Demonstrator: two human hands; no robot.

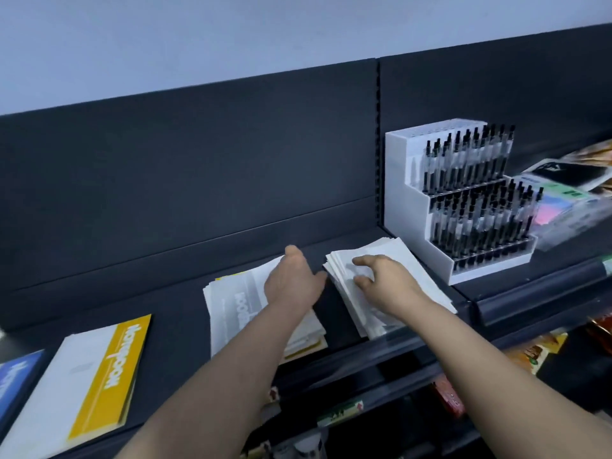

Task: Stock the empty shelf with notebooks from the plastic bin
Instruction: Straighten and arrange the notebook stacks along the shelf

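left hand [294,283]: sits over the middle notebook stack [228,309], back of the hand up. The fingers [316,279] are pretty much straight and together, not holding anything. They point right across the gap, with the tips right at the left edge of the right stack. It's too blurry to tell if they actually touch it.
right hand [387,283]: on top of the right notebook stack [417,276]. Its fingers [361,260] are spread a bit and bent, with the tips down on the top cover. Looks like it's resting or pressing, not wrapped around anything.
right notebook stack: white covers, slightly fanned and angled. It lies flat on the shelf [159,293] just left of the pen display.
middle notebook stack: white with some yellow peeking out at the edges. Also flat on the shelf, with a narrow dark gap between it and the right stack.
more notebooks: a white stack with a yellow band [99,376] sits further left near the front edge. A blue notebook [16,382] is at the far left, cut off by the frame.
pen display [407,200]: white stepped rack full of black-capped pens, standing right of the notebooks.
far right: some colourful packets [563,200] lie beside the rack.
below: lower shelves with blurry packaged goods [530,356].
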